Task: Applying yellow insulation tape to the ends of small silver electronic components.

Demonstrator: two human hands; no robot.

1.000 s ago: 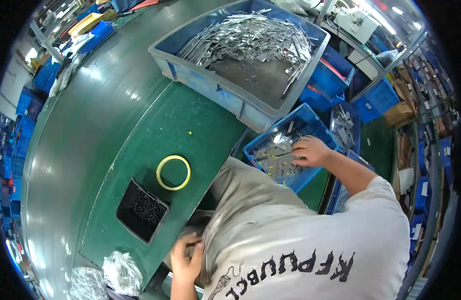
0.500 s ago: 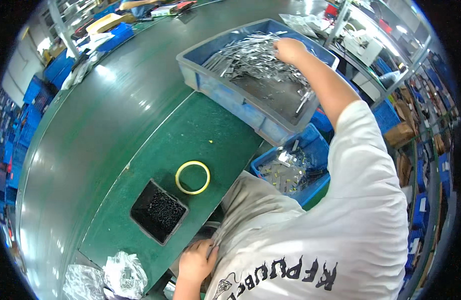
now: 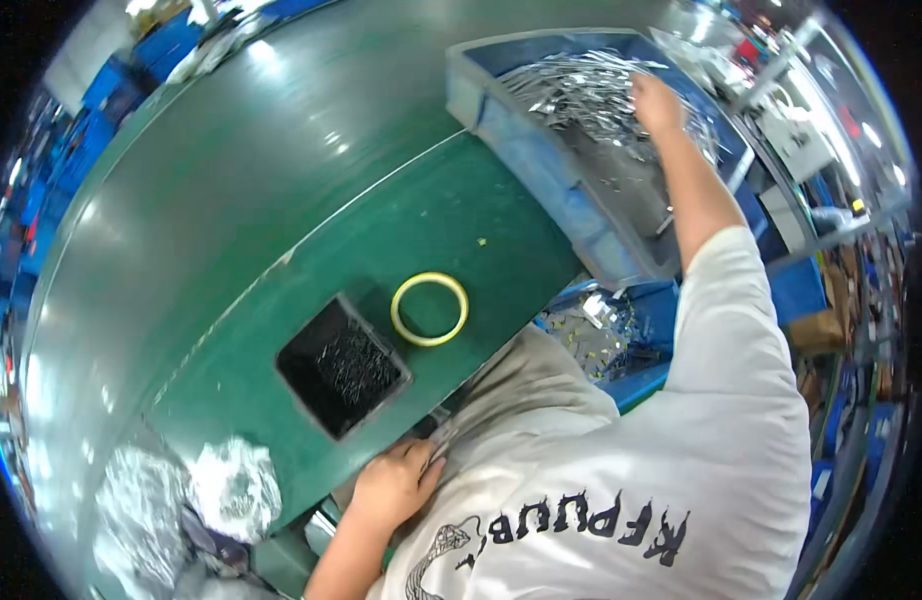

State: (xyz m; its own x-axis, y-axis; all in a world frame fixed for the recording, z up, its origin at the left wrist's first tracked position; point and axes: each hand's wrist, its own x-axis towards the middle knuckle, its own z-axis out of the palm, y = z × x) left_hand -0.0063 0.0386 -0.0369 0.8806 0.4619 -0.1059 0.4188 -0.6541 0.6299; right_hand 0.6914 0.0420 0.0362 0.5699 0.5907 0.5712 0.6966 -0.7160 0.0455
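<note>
My right hand [image 3: 659, 102] reaches into a large blue bin [image 3: 566, 185] at the upper right. Its fingers are curled at a heap of thin silvery metal strips [image 3: 581, 95]; what they hold is hidden by the hand and some blur. My left hand [image 3: 396, 482] rests against my trousers beside the table's near edge, fingers loosely apart, holding nothing visible. Between the hands on the green table lie a yellow tape roll [image 3: 399, 322] and a black square tray [image 3: 316, 405] with small dark pieces [image 3: 353, 370] inside.
A smaller blue bin [image 3: 636, 385] with flat pieces stands below the large one, beside my leg. Crumpled clear plastic bags [image 3: 236, 485] lie at the lower left. A tiny yellow scrap [image 3: 482, 241] sits on the green table [image 3: 381, 240]. Shelves and blue crates line both sides.
The view has shifted, so the bin and table things appear farther right. My right hand is still at the metal strips, and my left hand still rests by my lap.
</note>
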